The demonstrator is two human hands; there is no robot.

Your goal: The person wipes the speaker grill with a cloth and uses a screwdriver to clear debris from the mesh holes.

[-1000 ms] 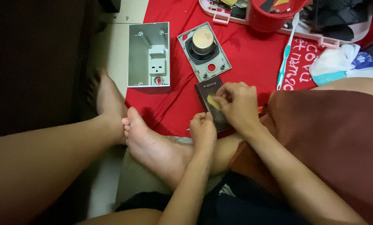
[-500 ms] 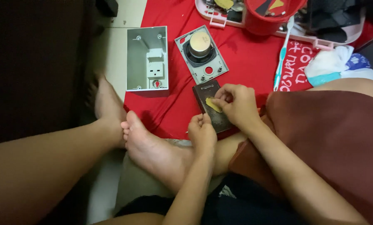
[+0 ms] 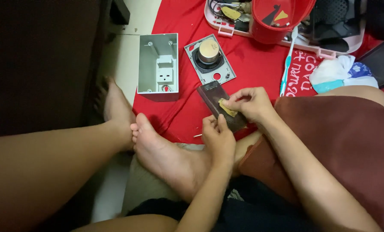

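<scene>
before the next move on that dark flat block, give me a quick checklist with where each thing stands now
1. Left hand steadies the near end of the dark block: ok.
2. Right hand pinches the small yellow piece against the block: ok.
3. Block lies flat on the red cloth: cannot tell, hands hide its near end.
4. Grey housing and speaker plate lie apart from the hands: ok.
5. Toothbrush lies close to the right hand: not ok.
</scene>
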